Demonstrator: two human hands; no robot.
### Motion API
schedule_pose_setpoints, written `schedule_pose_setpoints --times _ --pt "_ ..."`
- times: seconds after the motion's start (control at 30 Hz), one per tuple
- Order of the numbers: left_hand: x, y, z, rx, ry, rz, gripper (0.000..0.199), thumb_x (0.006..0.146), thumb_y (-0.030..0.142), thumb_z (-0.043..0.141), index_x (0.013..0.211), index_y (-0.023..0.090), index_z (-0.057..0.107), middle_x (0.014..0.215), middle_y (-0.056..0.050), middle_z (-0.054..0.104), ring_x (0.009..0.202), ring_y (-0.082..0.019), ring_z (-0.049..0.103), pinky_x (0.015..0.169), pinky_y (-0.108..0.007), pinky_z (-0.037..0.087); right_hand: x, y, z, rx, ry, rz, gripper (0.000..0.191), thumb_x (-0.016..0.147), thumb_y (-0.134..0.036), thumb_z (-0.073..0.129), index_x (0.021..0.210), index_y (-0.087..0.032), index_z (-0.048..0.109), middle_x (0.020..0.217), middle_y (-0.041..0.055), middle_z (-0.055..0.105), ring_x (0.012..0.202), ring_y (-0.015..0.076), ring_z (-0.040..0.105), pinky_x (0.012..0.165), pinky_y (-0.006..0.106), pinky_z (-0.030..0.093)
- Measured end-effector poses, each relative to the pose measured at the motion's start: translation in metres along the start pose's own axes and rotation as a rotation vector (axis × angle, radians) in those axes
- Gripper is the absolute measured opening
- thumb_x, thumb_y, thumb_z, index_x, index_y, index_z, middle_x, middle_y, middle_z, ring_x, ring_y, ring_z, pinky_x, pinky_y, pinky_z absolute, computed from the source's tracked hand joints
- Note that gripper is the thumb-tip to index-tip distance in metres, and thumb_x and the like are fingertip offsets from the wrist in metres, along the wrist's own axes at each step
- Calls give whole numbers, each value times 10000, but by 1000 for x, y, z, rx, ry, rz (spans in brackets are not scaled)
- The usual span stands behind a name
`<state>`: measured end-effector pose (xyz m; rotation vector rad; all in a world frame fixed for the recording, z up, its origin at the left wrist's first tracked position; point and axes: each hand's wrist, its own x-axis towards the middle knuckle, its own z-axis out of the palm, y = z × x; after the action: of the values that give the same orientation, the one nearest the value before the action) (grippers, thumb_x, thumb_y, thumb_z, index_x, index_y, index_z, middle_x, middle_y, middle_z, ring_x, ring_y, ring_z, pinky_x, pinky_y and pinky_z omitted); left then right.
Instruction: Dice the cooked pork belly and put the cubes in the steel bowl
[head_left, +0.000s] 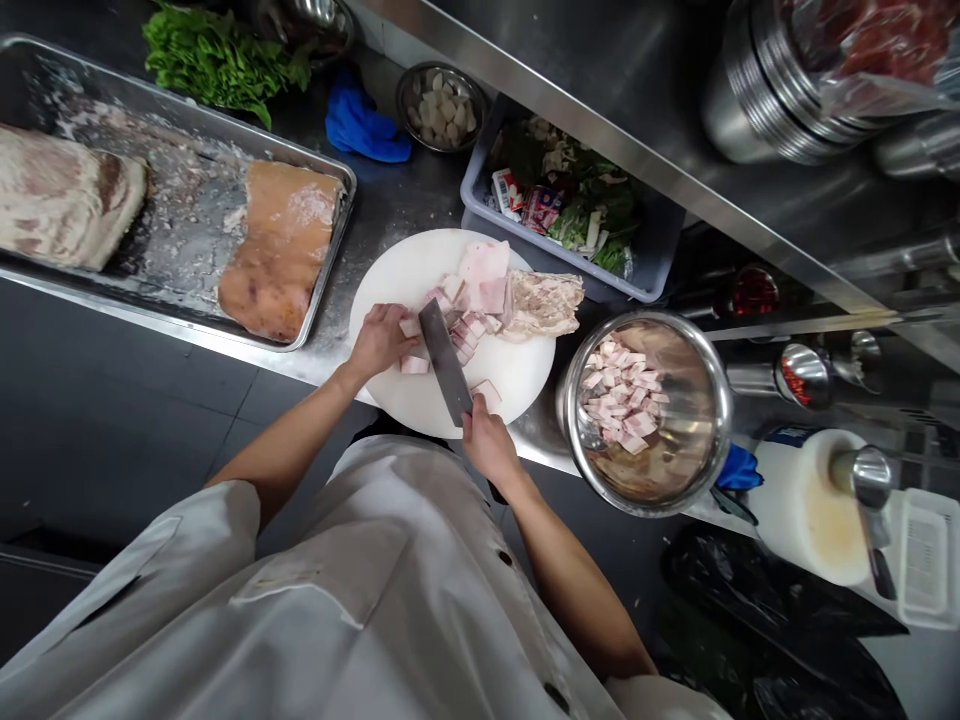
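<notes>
Steel shows in the head view as a broad, dark rectangular cleaver (444,362), which the right hand (486,432) clamps by its handle end, the blade slanting away across a round white cutting board (534,372). That closed grip probably keeps the heavy blade steady. Bare and curled, the left hand (381,338) lies at the board's left, fingertips against small pale-pink meat pieces (414,364) just beside the blade; whether they pinch a piece or only steady it, I cannot tell. Its bent fingers seem meant to stay clear of the edge.

Cut pink-and-white meat cubes (466,338) sit mid-board to the blade's right, and a rough, pale cooked-looking slab (544,304) rests at the far right, perhaps to leave cutting room. Near the board's right side stands a wide, shiny steel bowl (686,425) holding diced pink meat (622,392), likely placed there for a short reach. Left of the board, a long metal tray (296,346) bears a tan, skin-topped meat block (279,250), well apart from the cubes.
</notes>
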<state>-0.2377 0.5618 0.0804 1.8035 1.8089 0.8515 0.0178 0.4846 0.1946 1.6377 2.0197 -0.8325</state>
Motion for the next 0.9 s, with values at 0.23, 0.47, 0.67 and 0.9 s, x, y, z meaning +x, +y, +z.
schedule_pose_setpoints --times 0.23,0.47,0.67,0.9 --pt "-6 -11 -6 -22 -16 197 287 776 306 691 1053 264 631 1129 -90 628 1084 -264 593 977 -464 514 -9 -16 -22 -127 -14 -36 381 1011 -143 381 1389 -100 352 927 136 730 864 274 739 706 323 510" --pt "-1 -4 4 37 -44 251 155 797 273 648 944 320 648 1004 -48 679 1091 -255 596 985 -429 510 -12 -27 -54 -172 -92 -88 377 953 -65 429 1318 -148 384 1013 151 708 956 275 735 736 314 520" --pt "-4 -1 3 95 -10 306 113 835 246 609 922 246 682 969 -73 666 1071 -267 604 949 -452 525 2 -31 -69 -180 -142 -115 466 921 -17 443 1370 -91 340 1027 182 711 962 273 728 753 313 524" --pt "-8 2 7 56 63 253 163 824 280 643 983 245 650 1061 -75 655 1020 -238 619 887 -421 569 39 -47 -57 -252 -127 -144 556 883 -4 479 1414 -43 318 985 213 726 974 303 735 796 337 539"
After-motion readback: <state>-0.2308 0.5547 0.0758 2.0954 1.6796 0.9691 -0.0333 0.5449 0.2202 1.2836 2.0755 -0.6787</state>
